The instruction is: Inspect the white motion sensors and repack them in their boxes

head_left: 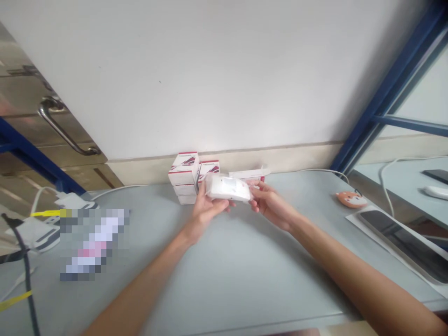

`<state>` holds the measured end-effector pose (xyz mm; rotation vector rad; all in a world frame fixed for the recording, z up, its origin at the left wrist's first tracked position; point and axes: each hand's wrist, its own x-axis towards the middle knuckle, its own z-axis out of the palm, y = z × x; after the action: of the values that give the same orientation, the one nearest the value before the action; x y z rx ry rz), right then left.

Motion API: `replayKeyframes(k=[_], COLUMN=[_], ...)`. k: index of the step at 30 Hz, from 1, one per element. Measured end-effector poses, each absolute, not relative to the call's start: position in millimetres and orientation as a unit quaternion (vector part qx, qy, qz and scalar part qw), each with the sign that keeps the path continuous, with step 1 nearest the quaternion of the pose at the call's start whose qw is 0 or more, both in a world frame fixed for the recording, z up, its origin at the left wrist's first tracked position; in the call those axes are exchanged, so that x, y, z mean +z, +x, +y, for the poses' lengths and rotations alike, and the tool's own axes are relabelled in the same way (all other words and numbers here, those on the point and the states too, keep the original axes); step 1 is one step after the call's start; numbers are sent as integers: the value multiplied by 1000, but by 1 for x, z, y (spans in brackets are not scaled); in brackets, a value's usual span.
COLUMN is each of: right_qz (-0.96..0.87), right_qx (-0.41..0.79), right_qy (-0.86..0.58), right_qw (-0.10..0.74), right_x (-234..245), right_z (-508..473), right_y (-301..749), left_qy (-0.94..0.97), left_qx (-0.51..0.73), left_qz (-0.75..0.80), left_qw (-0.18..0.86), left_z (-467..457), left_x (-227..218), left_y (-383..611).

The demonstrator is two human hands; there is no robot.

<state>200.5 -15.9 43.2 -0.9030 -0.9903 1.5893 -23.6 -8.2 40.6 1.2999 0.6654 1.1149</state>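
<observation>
A white device in a clear plastic bag (229,187) is held up between my two hands, just above the grey table. My left hand (206,207) grips its left end, with the thumb along the front. At the right end, the fingers of my right hand (264,198) pinch the bag. Right behind my left hand stand stacked white and red boxes (184,170). Behind the bagged device lies a white box with a raised flap (248,173), partly hidden. What exactly the device is, I cannot make out.
White power adapters and cables (38,228) lie at the left beside a pixelated object (96,242). On the right are an orange animal-faced case (352,199) and a dark flat panel (402,242). A wall (224,79) closes off the back, with blue frame posts (385,84) at the sides.
</observation>
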Motion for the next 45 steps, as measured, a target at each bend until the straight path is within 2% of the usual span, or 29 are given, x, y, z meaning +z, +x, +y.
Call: replayKeyframes(k=[5,10,14,17,19,22,25,28,32,34,40,43,45], right_qz=[-396,-469,-524,-584,-637,-693,-715,-728,-742,-759,-818,-865,-900], right_qx=[666,628,581,491,401,287,269,264,193,205,299,259,192], right_qy=[-352,-359,-389,-418,-436,-435,-375,-301,-266,-256,-276,-244,-248], right_qw=[525,506,486,493,494,498,526,557,585,562,407,355,303], right_x=[52,51,44,39,36,36,40,48,56,59,67,68,66], right_z=[-19,-19,-17,-16,-15,-15,-19,-26,-33,-35,-43,-51,-58], right_y=[203,201,198,199,201,203,201,196,192,195,212,219,220], left_qy=[577,608,600,619,615,547,471,463,472,467,475,490,498], left_qx=[499,537,488,411,356,281,200,128,76,62,5,-19,-28], left_qz=[309,364,428,468,485,456,390,328,298,313,346,367,383], left_qw=[568,457,467,478,510,644,766,813,826,825,809,791,777], left_z=[-5,2,3,2,-1,-3,0,6,11,13,23,25,24], left_x=[43,35,35,39,44,48,47,40,33,33,43,49,55], left_y=[-28,-34,-35,-34,-34,-37,-43,-52,-60,-60,-53,-52,-53])
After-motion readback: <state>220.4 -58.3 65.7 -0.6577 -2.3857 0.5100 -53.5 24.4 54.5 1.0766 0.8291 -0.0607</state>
